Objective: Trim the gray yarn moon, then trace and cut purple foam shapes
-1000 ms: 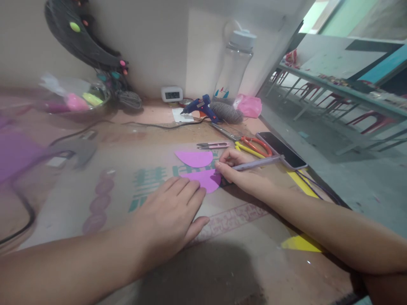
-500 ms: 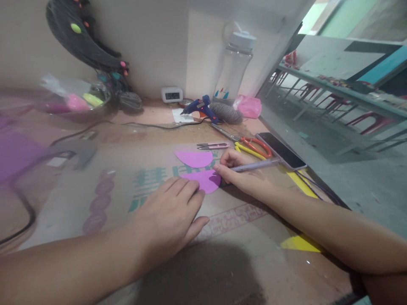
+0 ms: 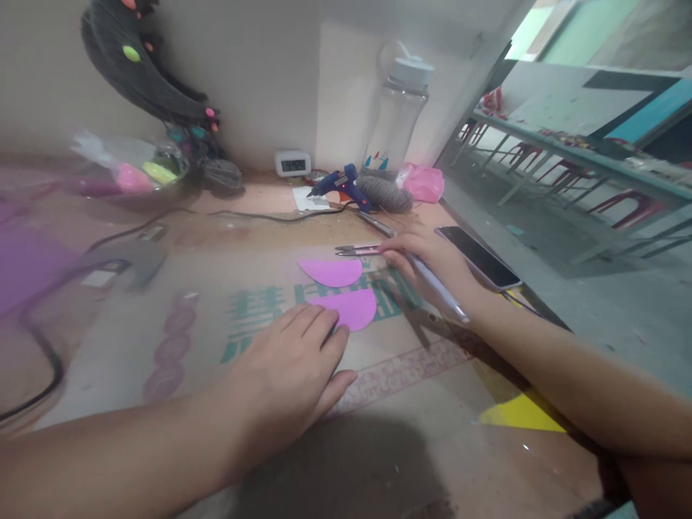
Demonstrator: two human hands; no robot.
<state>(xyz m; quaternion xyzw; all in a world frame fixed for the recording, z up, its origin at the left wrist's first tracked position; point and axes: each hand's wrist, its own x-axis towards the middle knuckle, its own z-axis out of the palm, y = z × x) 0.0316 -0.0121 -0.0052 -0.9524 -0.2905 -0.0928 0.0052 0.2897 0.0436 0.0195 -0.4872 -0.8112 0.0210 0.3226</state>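
Flat on the cardboard (image 3: pixel 205 317), the left hand (image 3: pixel 295 360) rests with its fingertips on the lower purple half-circle (image 3: pixel 357 308), covering its left end. The left grip is spread, 4 fingers side by side and the thumb out to the right. Just above that piece lies the upper purple half-circle (image 3: pixel 334 272), its straight edge also facing the wall, and a narrow gap separates the 2.

The right hand (image 3: pixel 435 249) is to the right of both pieces. Its grip is closed round a pale pen (image 3: pixel 443 294), which slants back along the hand toward the wrist; the pen's front end is hidden. The same hand's fingertips meet the handle end of the small pink snips (image 3: pixel 354 251), but whether they pinch it I cannot tell.

Beyond this hand, the scissors (image 3: pixel 377 223) show only their blades. A phone (image 3: pixel 478 257) lies to the right, near the edge of the tabletop (image 3: pixel 243 193), and a yellow piece (image 3: pixel 522 413) lies partly under the right forearm. Toward the wall are a blue glue gun (image 3: pixel 346 184), grey yarn (image 3: pixel 386 194), a pink bag (image 3: pixel 426 182), an upright clear bottle (image 3: pixel 397 119) and a white clock (image 3: pixel 293 163). At far left is a blurred purple sheet (image 3: pixel 32 252).
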